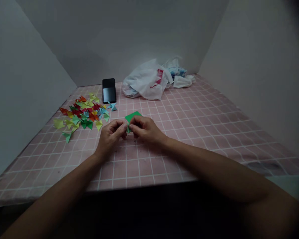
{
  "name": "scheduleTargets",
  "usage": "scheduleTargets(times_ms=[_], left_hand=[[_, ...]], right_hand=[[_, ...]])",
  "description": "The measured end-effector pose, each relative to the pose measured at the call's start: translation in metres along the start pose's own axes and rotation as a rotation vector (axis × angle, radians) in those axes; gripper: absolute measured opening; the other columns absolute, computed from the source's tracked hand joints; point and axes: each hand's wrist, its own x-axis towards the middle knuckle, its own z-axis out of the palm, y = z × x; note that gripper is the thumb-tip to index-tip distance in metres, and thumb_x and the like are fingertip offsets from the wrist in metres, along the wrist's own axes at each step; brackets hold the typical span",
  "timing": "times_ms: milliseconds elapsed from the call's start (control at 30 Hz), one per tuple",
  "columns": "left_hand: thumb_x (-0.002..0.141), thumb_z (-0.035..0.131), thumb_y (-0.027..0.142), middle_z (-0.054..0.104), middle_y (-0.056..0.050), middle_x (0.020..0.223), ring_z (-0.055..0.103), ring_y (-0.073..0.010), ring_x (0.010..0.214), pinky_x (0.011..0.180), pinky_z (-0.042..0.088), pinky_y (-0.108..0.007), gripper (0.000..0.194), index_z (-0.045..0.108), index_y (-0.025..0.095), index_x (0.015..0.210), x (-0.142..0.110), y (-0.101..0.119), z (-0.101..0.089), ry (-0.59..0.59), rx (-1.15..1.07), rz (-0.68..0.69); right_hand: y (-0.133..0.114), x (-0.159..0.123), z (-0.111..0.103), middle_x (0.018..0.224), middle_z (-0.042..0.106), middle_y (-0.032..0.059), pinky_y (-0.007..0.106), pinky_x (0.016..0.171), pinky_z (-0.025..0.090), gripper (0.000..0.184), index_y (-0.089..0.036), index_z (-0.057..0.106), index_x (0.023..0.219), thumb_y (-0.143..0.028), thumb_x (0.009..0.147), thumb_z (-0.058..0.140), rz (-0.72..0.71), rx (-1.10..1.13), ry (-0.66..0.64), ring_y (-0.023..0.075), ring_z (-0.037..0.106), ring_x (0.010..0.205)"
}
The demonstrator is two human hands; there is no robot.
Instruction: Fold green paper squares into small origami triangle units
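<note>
A small green sheet of paper (132, 117) is pinched between both my hands just above the pink checked tabletop (189, 132). My left hand (111, 134) grips its near left edge with closed fingers. My right hand (145, 128) presses its fingertips on the near right edge. Most of the sheet's lower part is hidden behind my fingers; the upper corner sticks out toward the far side.
A heap of several folded paper pieces (83, 114) in red, yellow, green and blue lies to the left. A black phone (109, 90) stands upright behind it. White plastic bags (151, 79) lie at the back. Grey walls enclose three sides.
</note>
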Motion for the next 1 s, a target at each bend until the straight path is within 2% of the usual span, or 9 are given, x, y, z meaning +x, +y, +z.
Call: scheduleTargets(times_ms=[100, 367, 600, 867, 1000], left_hand=[[0.081, 0.076, 0.036, 0.064, 0.002, 0.070, 0.058, -0.0108, 0.056, 0.055, 0.049, -0.023, 0.020, 0.068, 0.018, 0.082, 0.0000, 0.0006, 0.0004, 0.008, -0.015, -0.005], [0.086, 0.071, 0.034, 0.059, 0.003, 0.064, 0.053, -0.0095, 0.054, 0.054, 0.044, -0.022, 0.018, 0.064, 0.018, 0.079, 0.0003, -0.0003, 0.0000, -0.013, 0.000, 0.017], [0.085, 0.071, 0.041, 0.060, 0.002, 0.067, 0.056, -0.0119, 0.057, 0.055, 0.047, -0.023, 0.024, 0.062, 0.019, 0.084, 0.0006, -0.0026, 0.0012, -0.064, -0.041, -0.025], [0.088, 0.067, 0.042, 0.057, 0.003, 0.060, 0.052, -0.0121, 0.052, 0.052, 0.043, -0.024, 0.024, 0.060, 0.020, 0.080, 0.0010, -0.0071, 0.0007, -0.053, 0.048, 0.014], [0.092, 0.063, 0.039, 0.057, 0.003, 0.061, 0.051, -0.0129, 0.054, 0.055, 0.041, -0.025, 0.024, 0.061, 0.020, 0.077, -0.0002, -0.0083, -0.0009, -0.057, 0.191, 0.081]], right_hand=[[-0.0029, -0.0013, -0.0005, 0.067, 0.055, -0.0018, 0.026, 0.062, 0.037, 0.019, -0.019, 0.052, 0.075, -0.023, 0.093, 0.055, -0.027, -0.074, 0.011, 0.0121, 0.050, 0.066], [-0.0011, -0.0011, 0.0017, 0.067, 0.054, -0.0032, 0.026, 0.062, 0.038, 0.013, -0.019, 0.053, 0.078, -0.018, 0.091, 0.055, 0.013, 0.018, -0.065, 0.0115, 0.050, 0.064], [-0.0030, -0.0028, 0.0019, 0.068, 0.053, -0.0016, 0.027, 0.063, 0.036, 0.018, -0.020, 0.050, 0.073, -0.019, 0.090, 0.056, -0.023, -0.075, 0.044, 0.0138, 0.049, 0.069], [-0.0028, -0.0027, 0.0015, 0.065, 0.053, -0.0039, 0.025, 0.060, 0.039, 0.016, -0.020, 0.050, 0.075, -0.019, 0.090, 0.055, 0.017, 0.013, 0.032, 0.0118, 0.051, 0.060], [-0.0017, -0.0021, 0.0022, 0.066, 0.053, -0.0045, 0.025, 0.059, 0.042, 0.015, -0.020, 0.050, 0.077, -0.020, 0.090, 0.056, -0.009, 0.038, 0.062, 0.0110, 0.054, 0.057]])
